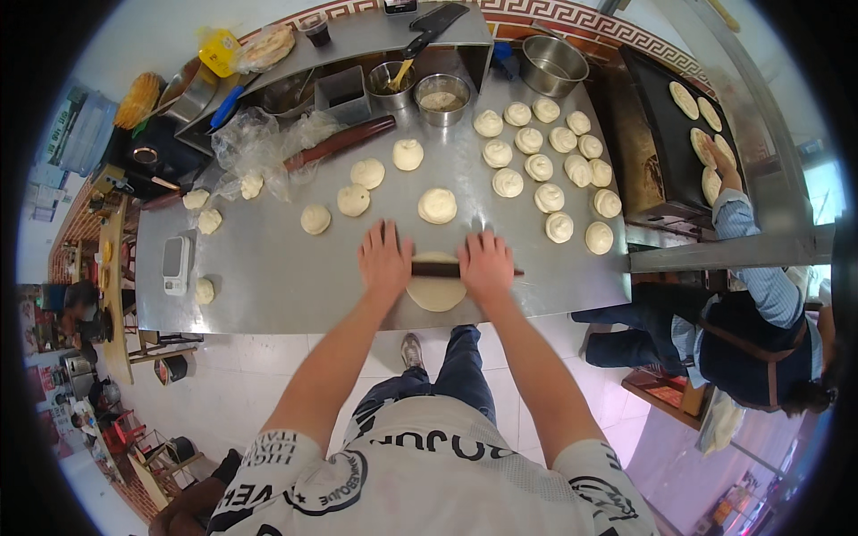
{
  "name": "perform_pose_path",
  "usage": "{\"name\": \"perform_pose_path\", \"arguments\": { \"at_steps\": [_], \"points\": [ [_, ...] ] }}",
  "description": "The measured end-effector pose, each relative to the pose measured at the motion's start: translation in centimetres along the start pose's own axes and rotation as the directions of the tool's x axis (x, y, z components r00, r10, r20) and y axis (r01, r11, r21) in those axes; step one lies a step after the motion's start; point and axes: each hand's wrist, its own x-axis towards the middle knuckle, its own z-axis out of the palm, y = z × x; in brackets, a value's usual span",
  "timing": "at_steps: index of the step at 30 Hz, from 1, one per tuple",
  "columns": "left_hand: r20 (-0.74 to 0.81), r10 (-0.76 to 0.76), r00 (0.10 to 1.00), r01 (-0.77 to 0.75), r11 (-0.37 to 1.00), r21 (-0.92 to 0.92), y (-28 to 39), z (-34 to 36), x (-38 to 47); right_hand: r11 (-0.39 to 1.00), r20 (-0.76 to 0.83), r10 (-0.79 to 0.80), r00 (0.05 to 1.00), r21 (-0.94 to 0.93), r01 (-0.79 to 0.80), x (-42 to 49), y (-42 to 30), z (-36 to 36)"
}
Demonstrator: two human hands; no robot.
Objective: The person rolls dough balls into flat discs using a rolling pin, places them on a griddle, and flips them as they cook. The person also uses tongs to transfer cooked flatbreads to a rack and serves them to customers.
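A flat round of dough [436, 297] lies near the front edge of the steel worktable [268, 288]. Across it runs a dark wooden rolling pin [436, 269]. My left hand [385, 261] presses on the pin's left end, and my right hand [487, 263] covers its right part, with the tip poking out beyond. Both hands have their fingers stretched forward over the pin. Just behind the flat round sits a thick dough ball [437, 206]. Several more dough balls [353, 200] rest to the back left of my hands.
Several swirled dough pieces [537, 167] stand at the right. Behind are a bowl of flour [442, 99], a larger rolling pin [342, 142] and plastic bags [255, 151]. A digital scale [176, 264] sits left. At right, a co-worker's hand [722, 161] touches flatbreads on a griddle [660, 120].
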Motion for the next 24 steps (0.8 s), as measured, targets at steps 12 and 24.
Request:
{"name": "perform_pose_path", "arguments": {
  "at_steps": [12,24],
  "points": [
    [0.111,0.003,0.994,0.043,0.911,-0.409,-0.6,-1.1,-9.5,0.972,-0.087,-0.192,0.978,0.119,0.202,-15.5,-0.8,-4.2],
    [0.623,0.077,0.778,0.625,-0.007,-0.780,2.7,-0.5,-6.0,0.950,-0.033,-0.151,0.988,0.272,0.155,-18.9,-2.3,-5.2]
  ]
}}
